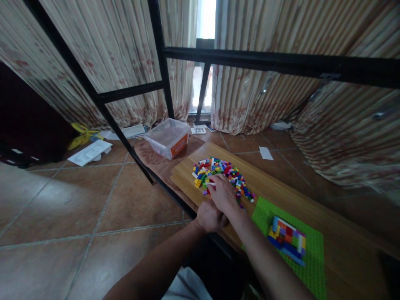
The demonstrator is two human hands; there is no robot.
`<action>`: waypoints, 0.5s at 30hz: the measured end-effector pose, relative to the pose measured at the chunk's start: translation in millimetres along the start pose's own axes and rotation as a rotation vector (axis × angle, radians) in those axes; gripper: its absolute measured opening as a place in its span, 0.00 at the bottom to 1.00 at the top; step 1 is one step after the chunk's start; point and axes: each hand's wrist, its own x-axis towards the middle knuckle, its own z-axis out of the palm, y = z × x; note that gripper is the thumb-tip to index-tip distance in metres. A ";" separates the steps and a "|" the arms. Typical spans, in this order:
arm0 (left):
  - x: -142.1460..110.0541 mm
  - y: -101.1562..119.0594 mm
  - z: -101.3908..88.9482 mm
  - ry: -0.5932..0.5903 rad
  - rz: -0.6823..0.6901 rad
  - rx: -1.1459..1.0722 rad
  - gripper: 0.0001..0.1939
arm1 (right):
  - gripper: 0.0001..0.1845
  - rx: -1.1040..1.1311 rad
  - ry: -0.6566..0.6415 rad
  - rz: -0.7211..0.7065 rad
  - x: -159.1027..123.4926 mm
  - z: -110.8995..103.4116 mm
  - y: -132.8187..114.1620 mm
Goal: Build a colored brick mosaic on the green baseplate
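Note:
A pile of small, many-coloured toy bricks (236,177) is spread over the wooden board. My right hand (224,193) reaches over the near side of this pile with its fingers bent down, and a white toy brick (211,183) shows at its thumb and fingertips. Close below it, by the board's near edge, my left hand (210,216) is closed in a fist; whatever its fingers hold is hidden. To the right lies a green baseplate (312,277), partly behind my right forearm. A low block of coloured bricks (287,237) sits on that plate.
A clear plastic box (162,135) with an orange label stands on a brown mat (145,156) beyond the board (340,233). Black metal bars (131,146) cross in front of me. Papers (265,153) lie on the tiled floor, with curtains (250,96) behind.

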 end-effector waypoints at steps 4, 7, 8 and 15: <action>-0.2 1.7 -0.1 -0.016 -0.014 0.007 0.09 | 0.18 -0.094 -0.086 -0.095 22.6 12.3 -0.5; 0.1 1.6 -0.2 -0.034 -0.017 -0.001 0.07 | 0.21 -0.145 -0.133 -0.171 32.6 17.1 -0.2; 0.1 1.4 -0.1 -0.037 -0.018 -0.004 0.07 | 0.20 -0.163 -0.151 -0.181 33.7 18.1 0.9; 0.7 1.6 -3.5 -0.068 0.002 -0.043 0.05 | 0.18 -0.163 -0.167 -0.193 19.4 11.7 27.9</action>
